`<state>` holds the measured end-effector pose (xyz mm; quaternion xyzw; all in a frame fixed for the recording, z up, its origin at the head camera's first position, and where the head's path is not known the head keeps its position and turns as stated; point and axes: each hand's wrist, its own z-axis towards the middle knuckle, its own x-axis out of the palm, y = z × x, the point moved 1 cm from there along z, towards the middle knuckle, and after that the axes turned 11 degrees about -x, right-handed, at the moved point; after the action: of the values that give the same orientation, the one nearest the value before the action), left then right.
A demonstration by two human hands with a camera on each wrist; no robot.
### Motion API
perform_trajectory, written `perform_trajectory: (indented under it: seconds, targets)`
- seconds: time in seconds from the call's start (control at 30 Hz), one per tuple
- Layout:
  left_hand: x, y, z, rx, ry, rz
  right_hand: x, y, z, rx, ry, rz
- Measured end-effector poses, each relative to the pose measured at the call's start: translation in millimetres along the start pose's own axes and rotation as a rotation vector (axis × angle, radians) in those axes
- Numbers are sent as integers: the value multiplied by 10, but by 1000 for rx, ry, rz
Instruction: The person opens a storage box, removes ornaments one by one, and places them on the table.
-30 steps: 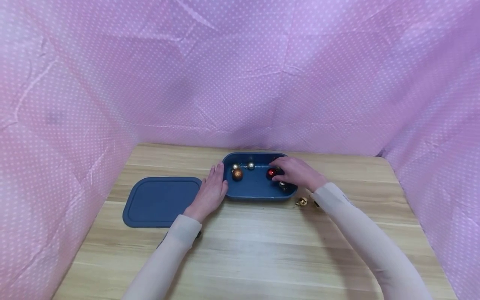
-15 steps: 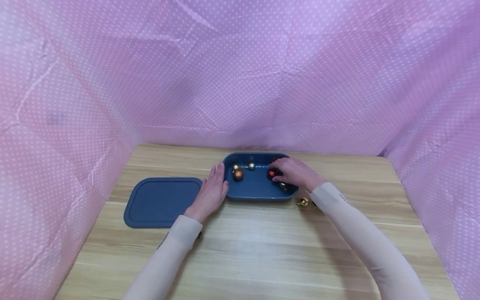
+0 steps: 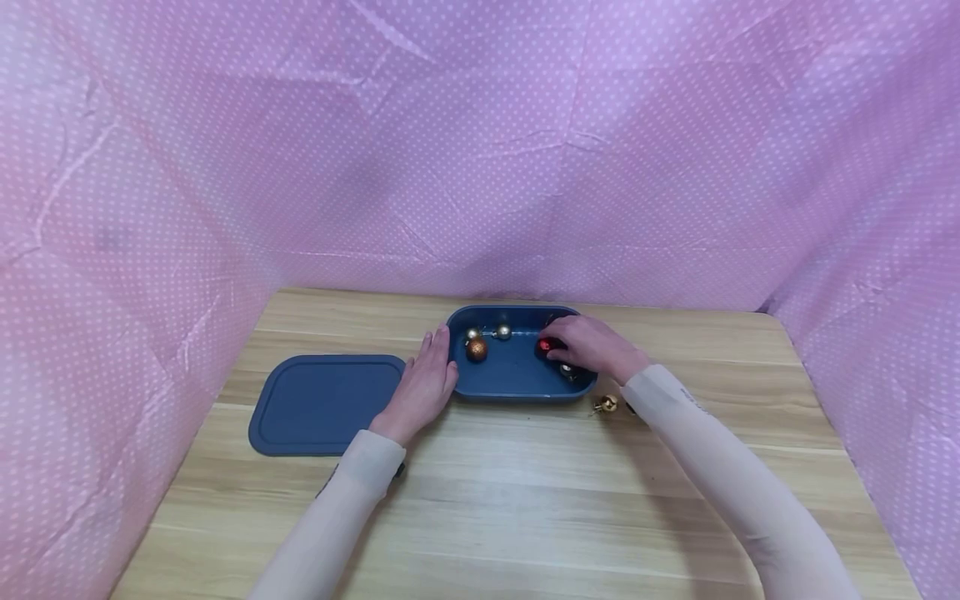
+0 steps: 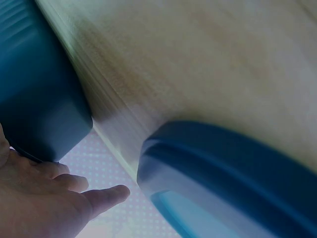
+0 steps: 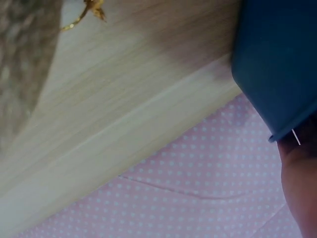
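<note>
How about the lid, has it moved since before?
No. Against the table, the lid lies where it did, left of the box, with no clear shift either way.

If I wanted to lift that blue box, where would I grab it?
Probably by the rim at the two short ends of the blue box, one hand from each side. The box is oblong, and its rim juts out slightly, so fingers could hook beneath it. The left hand rests against one short end. Keep it level: the orange ball inside could roll.
</note>
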<state>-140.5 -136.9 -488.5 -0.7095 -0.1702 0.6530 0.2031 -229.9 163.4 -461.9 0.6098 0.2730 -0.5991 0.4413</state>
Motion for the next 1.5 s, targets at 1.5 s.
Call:
perform_trajectory:
  seconds: [1.5]
  targets:
    - [15,26,16,-4,16,9,-435,567,-543,-10,-482,0]
